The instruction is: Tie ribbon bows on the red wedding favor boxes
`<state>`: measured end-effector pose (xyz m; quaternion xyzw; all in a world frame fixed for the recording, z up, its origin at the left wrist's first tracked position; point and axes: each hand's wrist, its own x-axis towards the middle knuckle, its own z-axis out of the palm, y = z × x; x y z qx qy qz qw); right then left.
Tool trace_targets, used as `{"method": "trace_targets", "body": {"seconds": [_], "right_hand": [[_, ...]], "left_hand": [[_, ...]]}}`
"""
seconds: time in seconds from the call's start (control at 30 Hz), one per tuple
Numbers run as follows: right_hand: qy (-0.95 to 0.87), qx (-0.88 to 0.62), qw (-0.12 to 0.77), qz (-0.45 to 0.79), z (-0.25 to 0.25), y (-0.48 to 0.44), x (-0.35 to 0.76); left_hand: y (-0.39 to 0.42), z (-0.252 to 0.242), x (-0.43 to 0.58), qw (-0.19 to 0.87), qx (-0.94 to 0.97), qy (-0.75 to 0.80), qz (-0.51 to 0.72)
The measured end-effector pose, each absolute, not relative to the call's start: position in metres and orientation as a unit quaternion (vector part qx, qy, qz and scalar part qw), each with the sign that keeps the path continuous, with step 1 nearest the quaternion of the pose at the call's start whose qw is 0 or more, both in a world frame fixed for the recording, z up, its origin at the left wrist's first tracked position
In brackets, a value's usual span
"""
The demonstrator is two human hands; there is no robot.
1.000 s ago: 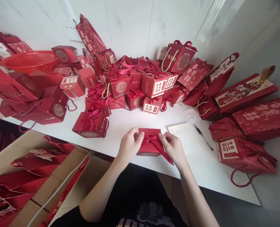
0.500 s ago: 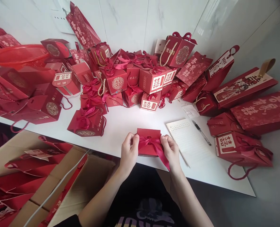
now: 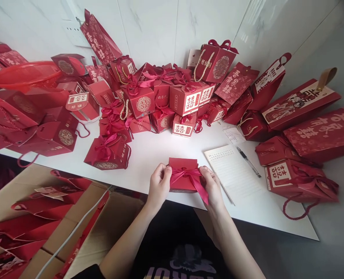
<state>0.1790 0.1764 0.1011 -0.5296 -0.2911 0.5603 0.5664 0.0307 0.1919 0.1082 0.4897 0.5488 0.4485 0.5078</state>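
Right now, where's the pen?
In the head view, the pen lies along the right edge of the notebook, to the right of the right hand.

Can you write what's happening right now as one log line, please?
left hand: pinching ribbon | right hand: pinching ribbon | ribbon: across red box | notebook: right of box | pen: by notebook
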Motion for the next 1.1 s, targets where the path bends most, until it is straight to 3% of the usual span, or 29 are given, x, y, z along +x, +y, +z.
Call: {"method": "trace_targets", "body": {"seconds": [0.2, 0.43, 0.57, 0.67, 0.83, 1.0, 1.1], "right_hand": [[-0.475, -0.59, 0.448, 0.474, 0.113, 0.164, 0.202], [-0.545, -0.643, 0.343, 0.414, 0.124, 0.14, 0.202], [-0.576, -0.675, 0.392, 0.243, 0.126, 0.133, 0.198], [-0.646, -0.596, 0.468, 0.096, 0.131, 0.129, 0.19], [-0.778, -0.471, 0.413, 0.042, 0.127, 0.134, 0.166], [-0.773, -0.45, 0.446, 0.006, 0.112, 0.143, 0.159], [-0.775, -0.45, 0.444, -0.009, 0.109, 0.142, 0.16]], "left_hand": [[0.193, 0.122, 0.015, 0.511, 0.537, 0.545, 0.392], [0.184, 0.124, -0.001, 0.491, 0.586, 0.558, 0.323], [0.182, 0.129, -0.003, 0.446, 0.612, 0.565, 0.326], [0.176, 0.137, -0.001, 0.395, 0.644, 0.557, 0.346], [0.168, 0.152, 0.0, 0.357, 0.742, 0.456, 0.336], [0.19, 0.158, 0.004, 0.226, 0.806, 0.412, 0.36], [0.208, 0.153, 0.011, 0.224, 0.833, 0.406, 0.301]]}}
